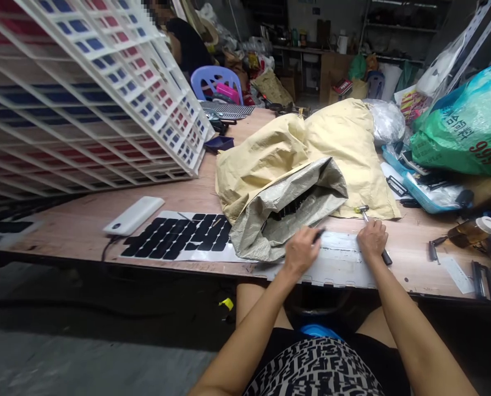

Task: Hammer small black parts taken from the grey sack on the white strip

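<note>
My left hand (301,251) is closed on a small black piece (318,235), beside the open mouth of a sack (253,236) with dark parts inside. Fingers of my right hand (372,240) wrap round a small hammer (364,212), its head pointing away from me and its black grip end showing below the hand. Between and below both hands lies a pale sheet (338,264) at the table's front edge. Left of the sack, rows of black rectangular pieces (166,237) lie on a white sheet.
White crates (146,93) stand at the left. A white power bank (134,215) with a cable lies near them. Yellow sacks (344,143) fill the middle back; a green bag (463,121), blue tray (430,195) and brown bottle (468,231) are right. A person (189,44) is behind.
</note>
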`<state>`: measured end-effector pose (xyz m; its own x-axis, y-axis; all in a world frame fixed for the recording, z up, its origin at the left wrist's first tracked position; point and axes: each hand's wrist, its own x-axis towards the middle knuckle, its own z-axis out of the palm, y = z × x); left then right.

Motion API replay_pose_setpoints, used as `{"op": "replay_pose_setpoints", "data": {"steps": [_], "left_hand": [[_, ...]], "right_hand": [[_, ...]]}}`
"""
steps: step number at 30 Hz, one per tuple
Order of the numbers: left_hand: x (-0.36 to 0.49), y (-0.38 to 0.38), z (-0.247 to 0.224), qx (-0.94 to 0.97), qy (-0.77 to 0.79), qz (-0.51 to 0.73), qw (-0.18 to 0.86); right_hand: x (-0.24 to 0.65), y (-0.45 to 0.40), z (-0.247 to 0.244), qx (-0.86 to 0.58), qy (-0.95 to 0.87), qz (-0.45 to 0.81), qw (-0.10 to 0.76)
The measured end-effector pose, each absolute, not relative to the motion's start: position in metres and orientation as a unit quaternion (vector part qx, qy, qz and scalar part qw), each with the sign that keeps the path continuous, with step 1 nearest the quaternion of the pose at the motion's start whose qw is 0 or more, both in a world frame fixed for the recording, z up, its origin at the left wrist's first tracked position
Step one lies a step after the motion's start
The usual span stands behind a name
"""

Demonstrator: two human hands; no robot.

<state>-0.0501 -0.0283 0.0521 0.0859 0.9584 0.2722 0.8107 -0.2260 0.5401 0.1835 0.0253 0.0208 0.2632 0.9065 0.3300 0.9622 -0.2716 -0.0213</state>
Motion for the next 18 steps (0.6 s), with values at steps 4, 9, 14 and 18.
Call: {"op": "replay_pose_setpoints", "data": {"steps": [4, 9, 14, 18], "left_hand": [[-0.007, -0.023, 0.029, 0.802, 0.498, 0.272, 0.187], [-0.008, -0.003, 0.005, 0.795, 0.475, 0.294, 0.235], [-0.023, 0.002, -0.004, 0.764, 0.457, 0.342, 0.301], [-0.021, 0.005, -0.005, 0.736, 0.477, 0.359, 0.319]], "right_hand": [[0.184, 0.025, 0.021, -0.789, -0.592, -0.119, 0.115], [0.183, 0.025, 0.02, -0.792, -0.592, -0.106, 0.107], [0.187, 0.029, 0.026, -0.803, -0.581, -0.06, 0.118], [0.192, 0.013, 0.043, -0.792, -0.571, 0.038, 0.214]]}}
